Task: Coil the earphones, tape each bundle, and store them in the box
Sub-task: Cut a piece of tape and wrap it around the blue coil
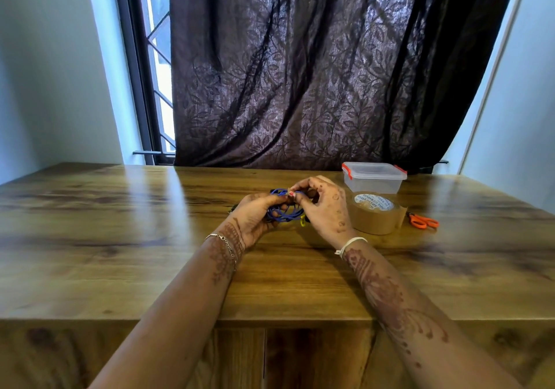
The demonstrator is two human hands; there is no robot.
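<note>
A coiled blue earphone cable (285,212) is held just above the wooden table (120,238) near its middle. My left hand (255,220) grips the coil from the left. My right hand (324,208) pinches the top of the coil, where a small piece of brown tape shows between my fingertips. A yellow earphone (304,222) peeks out below the coil, and a bit of dark cable lies left of my left hand. The clear plastic box (373,178) with red clips stands at the back right, its lid on.
A roll of brown packing tape (375,213) lies flat right beside my right hand. Orange-handled scissors (423,220) lie to the right of the roll. A dark curtain hangs behind the table's far edge.
</note>
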